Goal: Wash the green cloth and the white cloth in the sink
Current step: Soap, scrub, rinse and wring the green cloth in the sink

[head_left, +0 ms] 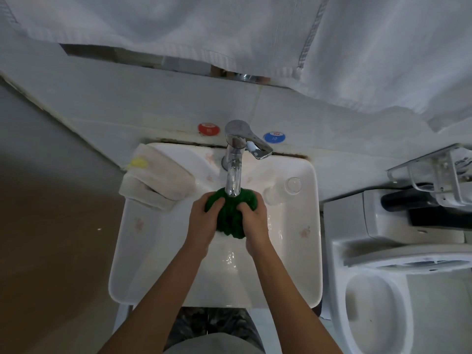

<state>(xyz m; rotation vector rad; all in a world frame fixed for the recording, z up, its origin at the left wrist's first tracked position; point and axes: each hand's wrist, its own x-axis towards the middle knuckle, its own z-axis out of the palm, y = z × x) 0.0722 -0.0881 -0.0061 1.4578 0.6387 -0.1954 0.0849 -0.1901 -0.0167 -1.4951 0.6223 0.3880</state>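
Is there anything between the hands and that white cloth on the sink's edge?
Only the green cloth, which both hands grip under the tap. Otherwise the way to the white cloth on the sink rim looks clear.

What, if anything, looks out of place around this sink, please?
Only the white cloth: it lies folded on the sink rim's back left corner, part of it overhanging the outer edge. Nothing looks spilled or damaged.

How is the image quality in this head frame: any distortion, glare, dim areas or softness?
Head view: strong wide-angle bending, with the sink edges and wall lines bowed; light is dim and cool, the floor at left dark; glare on the chrome faucet and wet basin; hanging towels at top look soft; both hands, left hand and right hand, gripping the green cloth are reasonably sharp.
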